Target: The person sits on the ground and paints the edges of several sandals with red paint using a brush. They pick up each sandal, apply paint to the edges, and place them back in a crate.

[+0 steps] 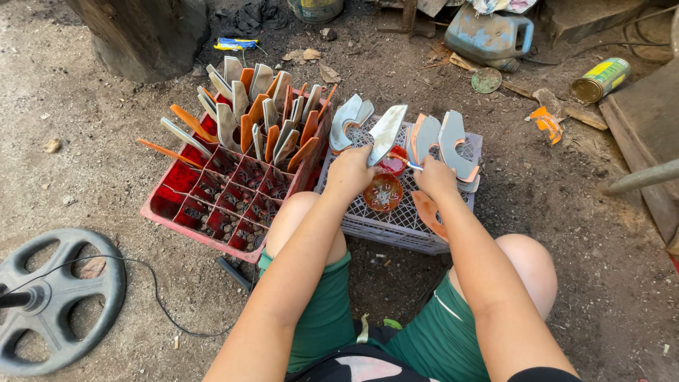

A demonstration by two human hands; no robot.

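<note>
A red compartmented crate sits on the dirt ground at about ten o'clock from the hands, its far cells packed with upright grey and orange metal blades, and just beside it at twelve o'clock a grey plastic basket lies upturned between the knees. On the basket rests a small red bowl of screws, partly hidden by the wrists. The left hand is clenched on a grey blade, while the right hand pinches something thin, too hidden to name.
</note>
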